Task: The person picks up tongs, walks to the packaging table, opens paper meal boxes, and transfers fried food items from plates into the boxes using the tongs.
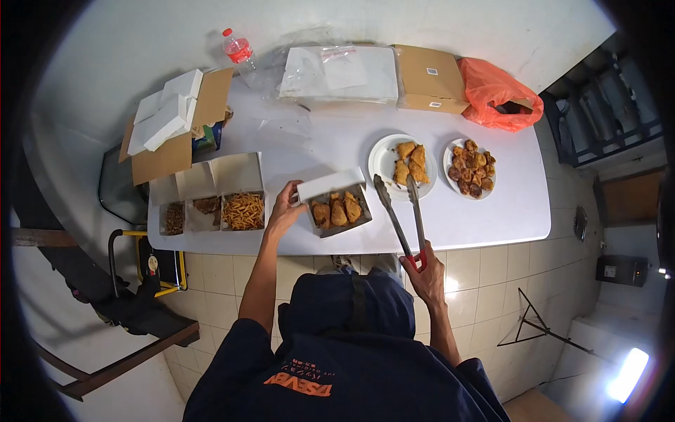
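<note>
My left hand (285, 209) grips the left side of an open paper food box (350, 228), its fingers at the raised lid (328, 184). Several golden-brown fried pieces (338, 214) lie in the box. My right hand (427, 275) is closed round the red handles of metal tongs (396, 226). The tongs' arms are spread apart; one tip is near the fried pieces (418, 163) on a white plate (380, 149), with nothing held between the tips. To the right, another plate (448, 156) bears small browned round pieces (471, 167).
Open food boxes (242, 172) with fries and other food stand on the left. Behind them is a cardboard carton (165, 158) with white boxes. A bottle (239, 49), a white box (302, 77), a brown box (429, 77) and a red plastic bag (492, 84) line the back.
</note>
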`<state>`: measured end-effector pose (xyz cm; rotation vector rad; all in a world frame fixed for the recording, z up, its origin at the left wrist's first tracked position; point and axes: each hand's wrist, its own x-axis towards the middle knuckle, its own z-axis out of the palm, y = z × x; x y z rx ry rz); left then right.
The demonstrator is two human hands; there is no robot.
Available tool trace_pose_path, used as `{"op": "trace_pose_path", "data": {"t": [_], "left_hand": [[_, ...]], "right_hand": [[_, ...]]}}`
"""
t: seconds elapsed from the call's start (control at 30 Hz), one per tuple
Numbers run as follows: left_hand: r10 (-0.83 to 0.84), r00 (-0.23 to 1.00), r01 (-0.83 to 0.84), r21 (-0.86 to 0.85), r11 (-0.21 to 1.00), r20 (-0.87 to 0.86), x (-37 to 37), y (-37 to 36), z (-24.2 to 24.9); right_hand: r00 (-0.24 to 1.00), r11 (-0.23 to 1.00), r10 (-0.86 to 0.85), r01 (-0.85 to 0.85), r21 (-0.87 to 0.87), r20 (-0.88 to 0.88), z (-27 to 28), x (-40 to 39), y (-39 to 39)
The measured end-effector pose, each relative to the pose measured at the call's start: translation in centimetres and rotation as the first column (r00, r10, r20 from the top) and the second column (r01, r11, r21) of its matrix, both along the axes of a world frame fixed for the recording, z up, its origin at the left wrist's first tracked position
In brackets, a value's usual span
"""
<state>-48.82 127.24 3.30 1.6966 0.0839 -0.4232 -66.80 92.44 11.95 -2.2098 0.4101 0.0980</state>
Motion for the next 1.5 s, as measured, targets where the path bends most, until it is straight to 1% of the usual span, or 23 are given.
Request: {"op": "trace_pose_path", "data": {"t": [0.07, 0.1, 0.17, 0.27, 0.37, 0.47, 0.53, 0.57, 0.6, 0.63, 0.67, 0.77, 0.87, 0.9, 1.0, 1.03, 1.1, 1.13, 1.23, 1.3, 1.37, 1.4, 1.5], "left_hand": [[-0.143, 0.981, 0.133, 0.086, 0.987, 0.131, -0.6, 0.2, -1.1], [-0.154, 0.983, 0.147, 0.074, 0.986, 0.096, -1.4, 0.1, -1.4], [-0.247, 0.950, 0.193, 0.263, 0.945, 0.190, -2.7, -0.1, -2.3], [-0.400, 0.828, 0.236, 0.403, 0.884, 0.392, -4.0, -0.6, -1.7], [-0.461, 0.830, 0.310, 0.426, 0.850, 0.315, -4.1, -0.2, -2.6], [-0.377, 0.888, 0.230, 0.457, 0.859, 0.262, -4.6, -1.2, -0.8], [-0.109, 0.950, 0.077, 0.119, 0.990, 0.292, -4.5, -1.0, -3.0], [0.027, 0.962, -0.012, -0.058, 0.998, 0.272, -4.3, -0.8, -4.3], [0.208, 0.972, -0.176, -0.249, 0.952, 0.111, -3.9, -1.1, -3.0], [0.350, 0.933, -0.354, -0.398, 0.846, -0.085, -3.5, -1.7, -0.4], [0.443, 0.847, -0.532, -0.494, 0.687, -0.296, -3.0, -2.0, 1.1], [0.430, 0.874, -0.486, -0.440, 0.755, -0.227, -1.4, -1.4, -0.2], [0.547, 0.829, -0.549, -0.346, 0.761, -0.113, -1.3, -2.9, 0.0], [0.572, 0.818, -0.559, -0.323, 0.764, -0.063, -1.3, -3.1, 0.2], [0.310, 0.910, -0.314, -0.029, 0.949, 0.274, -1.0, -3.2, -1.0], [0.255, 0.898, -0.312, 0.111, 0.944, 0.357, -0.7, -3.2, -1.3], [0.110, 0.863, -0.327, 0.381, 0.865, 0.492, 0.6, -3.2, -2.0], [0.073, 0.848, -0.315, 0.390, 0.865, 0.524, 1.6, -2.8, -2.9], [0.102, 0.889, -0.282, 0.358, 0.890, 0.447, 3.0, -2.3, -3.3], [0.182, 0.981, -0.193, 0.274, 0.942, 0.064, 3.2, -2.2, -1.3], [0.130, 0.987, -0.102, 0.256, 0.961, -0.098, 3.4, -1.6, -3.2], [0.067, 0.996, -0.048, 0.295, 0.954, -0.055, 3.7, -0.2, -8.2], [0.053, 0.994, -0.014, 0.376, 0.926, -0.092, 0.9, -0.5, -7.6]], "right_hand": [[0.999, 0.999, -0.042, 0.042, 0.014, 0.016, 0.2, -0.2, -0.2], [0.997, 0.997, -0.071, 0.070, 0.027, 0.024, 0.3, -0.2, -0.3], [0.992, 0.990, -0.126, 0.125, 0.060, 0.016, 0.0, -0.3, -0.6], [0.980, 0.974, -0.192, 0.196, 0.117, -0.047, -1.2, -0.5, -1.4], [0.971, 0.965, -0.191, 0.212, 0.152, -0.143, 0.6, 0.0, -1.1], [0.972, 0.963, -0.187, 0.210, 0.167, -0.143, 0.7, 0.2, -0.8], [0.980, 0.972, -0.177, 0.189, 0.141, -0.091, -0.6, -0.2, -0.9], [0.983, 0.976, -0.173, 0.180, 0.127, -0.064, -1.2, -0.3, -1.0], [0.983, 0.975, -0.173, 0.179, 0.132, -0.059, -1.4, -0.3, -1.0], [0.983, 0.974, -0.172, 0.179, 0.137, -0.056, -1.4, -0.4, -0.9], [0.984, 0.974, -0.170, 0.176, 0.142, -0.054, -1.5, -0.5, -0.8], [0.984, 0.977, -0.159, 0.169, 0.133, -0.082, -1.3, -0.6, -0.5], [0.991, 0.987, -0.129, 0.126, 0.104, 0.028, -3.0, -1.0, -0.9], [0.990, 0.983, -0.137, 0.135, 0.122, 0.011, -2.5, -0.9, -0.8], [0.987, 0.976, -0.155, 0.158, 0.151, -0.029, -1.7, -1.0, -0.8], [0.987, 0.977, -0.154, 0.157, 0.146, -0.032, -2.1, -1.2, -0.9], [0.987, 0.977, -0.155, 0.158, 0.143, -0.031, -2.1, -1.1, -0.9], [0.987, 0.976, -0.160, 0.162, 0.144, -0.028, -1.6, -1.1, -0.6], [0.986, 0.975, -0.159, 0.163, 0.150, -0.040, -1.6, -1.3, -0.6], [0.986, 0.975, -0.166, 0.169, 0.144, -0.035, -1.6, -1.1, -0.7], [0.983, 0.974, -0.185, 0.186, 0.126, -0.022, -1.3, -1.2, -0.6], [0.979, 0.970, -0.199, 0.202, 0.136, -0.035, -1.0, -1.2, -0.5], [0.971, 0.959, -0.230, 0.237, 0.158, -0.065, -0.4, -1.2, -0.4]]}}
